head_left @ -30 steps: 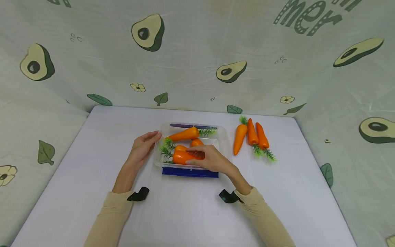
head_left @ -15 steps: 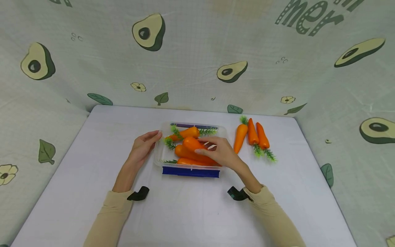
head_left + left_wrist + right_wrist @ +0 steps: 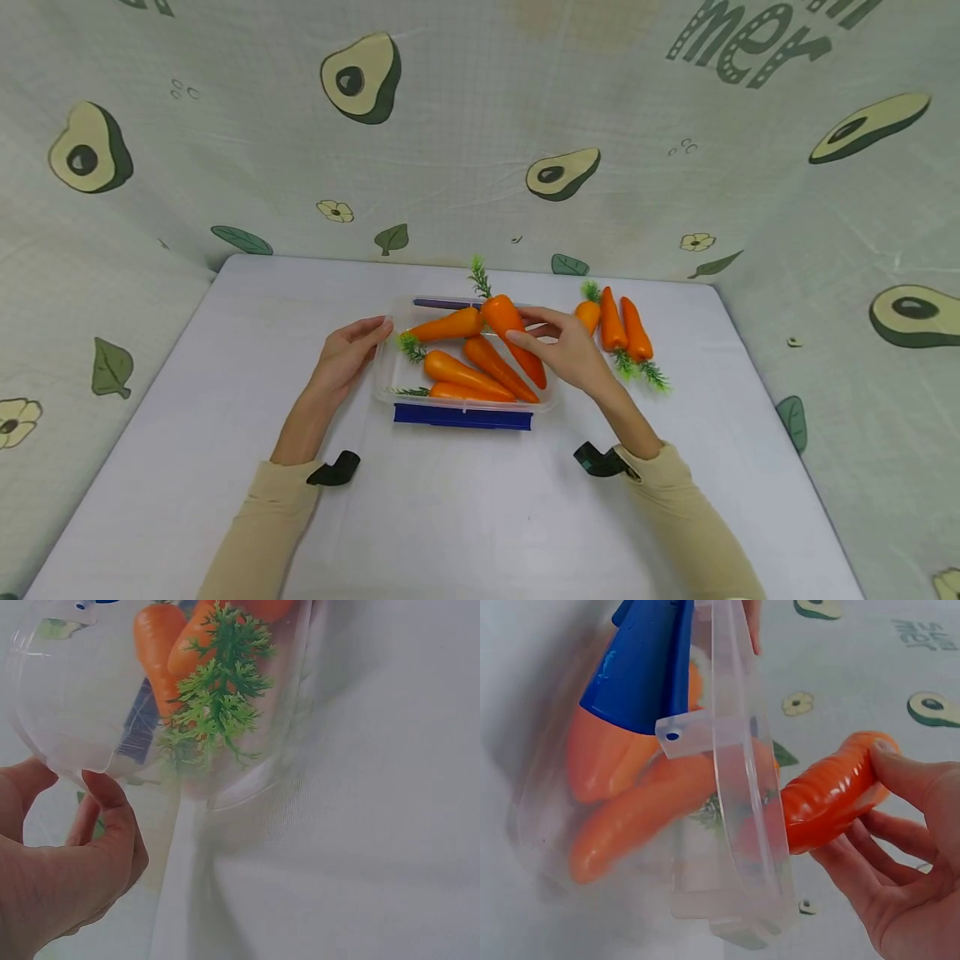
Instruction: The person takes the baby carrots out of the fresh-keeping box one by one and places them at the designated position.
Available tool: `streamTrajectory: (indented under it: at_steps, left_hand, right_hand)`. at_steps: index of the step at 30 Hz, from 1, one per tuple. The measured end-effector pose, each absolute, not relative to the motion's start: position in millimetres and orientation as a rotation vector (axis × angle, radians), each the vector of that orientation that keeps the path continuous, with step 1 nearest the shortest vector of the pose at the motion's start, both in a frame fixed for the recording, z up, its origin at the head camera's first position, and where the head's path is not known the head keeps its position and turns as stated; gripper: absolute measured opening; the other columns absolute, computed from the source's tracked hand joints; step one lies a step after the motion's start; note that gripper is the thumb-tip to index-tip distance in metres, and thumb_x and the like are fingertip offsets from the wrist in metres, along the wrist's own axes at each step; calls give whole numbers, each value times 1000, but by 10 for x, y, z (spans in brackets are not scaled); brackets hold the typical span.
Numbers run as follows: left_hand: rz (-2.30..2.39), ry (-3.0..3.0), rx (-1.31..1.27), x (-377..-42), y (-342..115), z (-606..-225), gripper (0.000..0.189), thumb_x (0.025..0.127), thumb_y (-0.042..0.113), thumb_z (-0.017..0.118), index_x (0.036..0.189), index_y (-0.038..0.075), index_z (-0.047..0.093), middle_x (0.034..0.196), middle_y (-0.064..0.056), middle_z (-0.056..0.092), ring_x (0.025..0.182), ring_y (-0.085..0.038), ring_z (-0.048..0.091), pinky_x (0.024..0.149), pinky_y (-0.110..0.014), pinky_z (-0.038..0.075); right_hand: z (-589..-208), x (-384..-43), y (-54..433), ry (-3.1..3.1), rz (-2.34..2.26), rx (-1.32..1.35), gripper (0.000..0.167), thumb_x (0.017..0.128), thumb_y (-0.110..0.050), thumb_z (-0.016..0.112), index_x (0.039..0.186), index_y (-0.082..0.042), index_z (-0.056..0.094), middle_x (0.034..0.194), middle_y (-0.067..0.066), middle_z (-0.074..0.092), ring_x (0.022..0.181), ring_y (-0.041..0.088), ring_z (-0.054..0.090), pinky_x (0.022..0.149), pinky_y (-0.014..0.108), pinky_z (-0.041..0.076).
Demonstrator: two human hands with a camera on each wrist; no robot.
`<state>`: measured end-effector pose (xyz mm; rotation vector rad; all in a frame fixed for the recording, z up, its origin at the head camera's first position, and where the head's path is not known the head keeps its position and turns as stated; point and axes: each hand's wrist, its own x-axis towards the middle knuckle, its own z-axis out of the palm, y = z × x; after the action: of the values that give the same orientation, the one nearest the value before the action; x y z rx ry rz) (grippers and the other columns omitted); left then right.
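– Start closest to you. What's there?

– Near blue clip, then the clear box it hangs on, sitting on the white table. My left hand pinches the box's left rim, thumb against fingertips.

– And the other one?

– My right hand grips a carrot, thumb one side, fingers the other. It slants above the right part of the box, tip toward me, leaves pointing away. Four more carrots lie inside; three loose carrots are on the table, past my right hand.

– Step?

– Handling one carrot at the box while I steady the box, I'd say. In or out, can't call it.

– Next move calls for?

– Firm pinch, since the skin looks slick; tip clear of the right wall; left hand holding the box put. My judgement.

– What's hard to see? Near first.

– Cloudy box wall blurs the carrots in the right wrist view. Can't tell if the held carrot touches the box. Leaves in the middle get lost among the carrots. My right hand hides the lower end of one loose carrot. Far clip is partly covered. Lettering on the back cloth is cut off up top.
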<state>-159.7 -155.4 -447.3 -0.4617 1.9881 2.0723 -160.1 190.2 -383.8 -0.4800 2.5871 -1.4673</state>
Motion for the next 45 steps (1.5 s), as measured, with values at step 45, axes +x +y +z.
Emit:
streamTrajectory:
  at_steps: [45]
  left_hand:
    - [2038, 2017, -439, -1577, -1571, -4456, 68, 95, 45, 74, 148, 8, 53, 143, -4, 56, 119, -12, 50, 105, -21, 43]
  right_hand:
    - [-3917, -1838, 3208, 2920, -1559, 290, 64, 97, -48, 69, 141, -2, 61, 132, 19, 62, 90, 2, 61, 72, 10, 52]
